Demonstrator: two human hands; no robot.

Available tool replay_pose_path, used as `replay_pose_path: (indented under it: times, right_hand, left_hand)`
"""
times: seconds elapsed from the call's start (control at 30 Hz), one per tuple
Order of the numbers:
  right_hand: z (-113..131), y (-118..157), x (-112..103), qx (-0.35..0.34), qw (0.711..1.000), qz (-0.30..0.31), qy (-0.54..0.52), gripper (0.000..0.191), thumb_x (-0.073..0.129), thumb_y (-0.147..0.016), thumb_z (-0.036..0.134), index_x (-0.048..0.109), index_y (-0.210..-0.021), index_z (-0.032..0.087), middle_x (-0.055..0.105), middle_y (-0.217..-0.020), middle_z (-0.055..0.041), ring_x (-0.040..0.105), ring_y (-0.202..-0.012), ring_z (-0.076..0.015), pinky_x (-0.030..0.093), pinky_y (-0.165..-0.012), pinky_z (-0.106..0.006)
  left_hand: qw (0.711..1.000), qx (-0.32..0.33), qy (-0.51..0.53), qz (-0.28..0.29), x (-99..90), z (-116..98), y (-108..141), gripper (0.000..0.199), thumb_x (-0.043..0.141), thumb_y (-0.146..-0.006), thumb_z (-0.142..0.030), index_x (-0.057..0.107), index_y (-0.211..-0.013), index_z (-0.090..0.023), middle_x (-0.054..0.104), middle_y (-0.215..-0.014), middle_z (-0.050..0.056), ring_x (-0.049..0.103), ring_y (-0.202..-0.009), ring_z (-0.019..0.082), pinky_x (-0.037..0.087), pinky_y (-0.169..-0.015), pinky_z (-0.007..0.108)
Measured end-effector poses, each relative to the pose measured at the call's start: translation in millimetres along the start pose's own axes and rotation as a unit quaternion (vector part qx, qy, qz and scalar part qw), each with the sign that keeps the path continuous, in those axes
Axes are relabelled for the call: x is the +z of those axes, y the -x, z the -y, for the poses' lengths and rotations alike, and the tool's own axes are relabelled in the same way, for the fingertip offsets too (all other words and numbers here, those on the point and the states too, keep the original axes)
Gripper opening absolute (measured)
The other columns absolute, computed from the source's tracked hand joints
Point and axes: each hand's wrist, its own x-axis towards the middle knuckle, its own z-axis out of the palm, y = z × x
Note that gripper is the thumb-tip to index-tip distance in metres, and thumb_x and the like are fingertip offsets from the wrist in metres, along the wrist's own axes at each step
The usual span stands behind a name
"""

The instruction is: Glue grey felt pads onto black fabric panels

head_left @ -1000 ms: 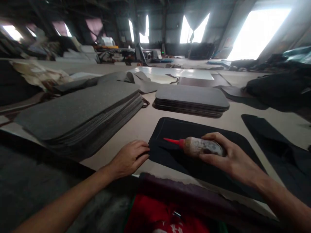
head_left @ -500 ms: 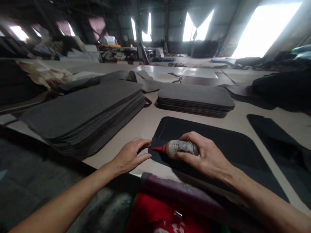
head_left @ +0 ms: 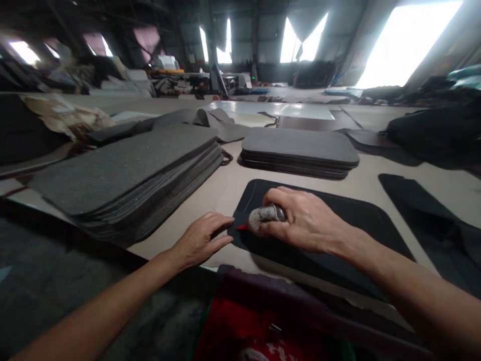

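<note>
A glue bottle [head_left: 259, 218] with a whitish, worn body and a red pointed nozzle is gripped in my right hand [head_left: 300, 218]. It is tilted, nozzle down and to the left, over the left end of a black sheet [head_left: 338, 220] with rounded corners. A thin pale line runs near the sheet's edge. My left hand [head_left: 205, 238] rests at the sheet's left edge, thumb and forefinger apart, fingertips touching the edge. Whether any glue is coming out of the nozzle cannot be made out.
A tall stack of dark grey sheets [head_left: 128, 170] lies to the left, a lower stack [head_left: 298, 145] behind the black sheet. More black material [head_left: 432, 225] lies at the right. The pale tabletop [head_left: 161, 245] ends close in front of me.
My right hand has turned over the bottle and shifted left and slightly up, tipping it more steeply. The nozzle stays near the sheet's left end. My left hand is almost unmoved.
</note>
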Motion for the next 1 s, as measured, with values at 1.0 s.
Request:
replay_pose_path:
  times: [1.0]
  right_hand:
    - [-4.1,-1.0,-23.2,-0.063,0.997,0.018,0.040,0.024,0.072,-0.084,0.047,0.063,-0.085,0.025,0.061,-0.081,0.0009,0.052,-0.068,-0.0161,0.025,-0.058,-0.028]
  left_hand:
    - [1.000,-0.005,0.001,0.007,-2.0,-1.5,-0.7,0.035,0.067,-0.095,-0.035,0.061,-0.126,-0.021,0.070,-0.116,0.007,0.062,-0.108,0.022,0.050,-0.094,0.037]
